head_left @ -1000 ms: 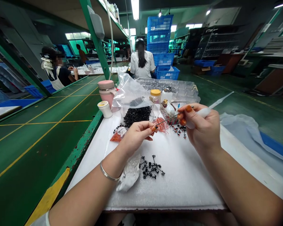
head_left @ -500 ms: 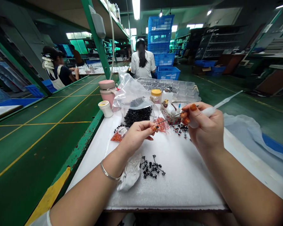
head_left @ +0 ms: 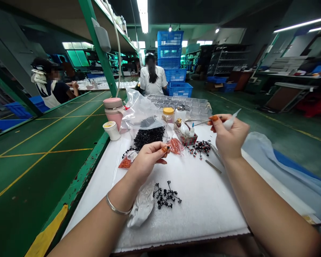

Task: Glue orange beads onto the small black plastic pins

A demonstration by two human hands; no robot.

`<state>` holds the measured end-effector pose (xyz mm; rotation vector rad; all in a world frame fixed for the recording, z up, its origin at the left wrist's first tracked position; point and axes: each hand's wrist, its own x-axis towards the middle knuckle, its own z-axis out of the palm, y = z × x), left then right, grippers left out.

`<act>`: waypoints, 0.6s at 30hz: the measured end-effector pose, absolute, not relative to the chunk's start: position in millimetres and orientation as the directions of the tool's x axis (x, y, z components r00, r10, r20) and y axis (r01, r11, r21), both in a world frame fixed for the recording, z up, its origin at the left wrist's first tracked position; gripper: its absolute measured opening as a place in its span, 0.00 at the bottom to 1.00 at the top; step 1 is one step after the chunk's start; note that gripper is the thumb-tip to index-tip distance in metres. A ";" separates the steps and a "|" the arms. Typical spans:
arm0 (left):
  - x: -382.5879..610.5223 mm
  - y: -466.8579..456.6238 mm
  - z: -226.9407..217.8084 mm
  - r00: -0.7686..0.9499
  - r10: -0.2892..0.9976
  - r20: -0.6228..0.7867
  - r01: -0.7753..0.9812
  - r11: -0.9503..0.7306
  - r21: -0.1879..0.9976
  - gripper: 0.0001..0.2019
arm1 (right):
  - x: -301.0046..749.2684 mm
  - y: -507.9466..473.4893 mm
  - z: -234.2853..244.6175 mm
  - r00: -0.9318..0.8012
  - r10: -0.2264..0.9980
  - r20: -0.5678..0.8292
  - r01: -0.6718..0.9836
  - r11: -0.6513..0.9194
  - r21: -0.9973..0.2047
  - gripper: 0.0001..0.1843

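Fingers [head_left: 163, 150] of the left hand [head_left: 149, 157] pinch a tiny dark piece [head_left: 168, 147] to the near left of the box [head_left: 190, 141]. Right of the box, the right hand [head_left: 231, 135] grips a thin rod [head_left: 206, 122] and a white squeeze bottle [head_left: 229, 123]. A black heap [head_left: 149, 137] lies left of the box; a small black pile [head_left: 167, 195] sits well in front of the box, beside a crumpled white cloth [head_left: 142, 205].

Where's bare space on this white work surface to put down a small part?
The widest bare patch lies between the near black parts and the right forearm. Another lies between those parts and the right-hand orange packet. The far end is crowded: black heap, small box, flask.
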<state>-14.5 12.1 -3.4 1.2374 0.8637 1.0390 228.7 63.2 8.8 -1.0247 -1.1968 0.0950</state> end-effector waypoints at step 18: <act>-16.6 10.8 -2.5 0.351 0.935 0.054 -0.249 0.037 0.968 0.10 | 182.8 38.1 3.3 -0.050 0.817 0.575 0.361 0.551 -0.752 0.11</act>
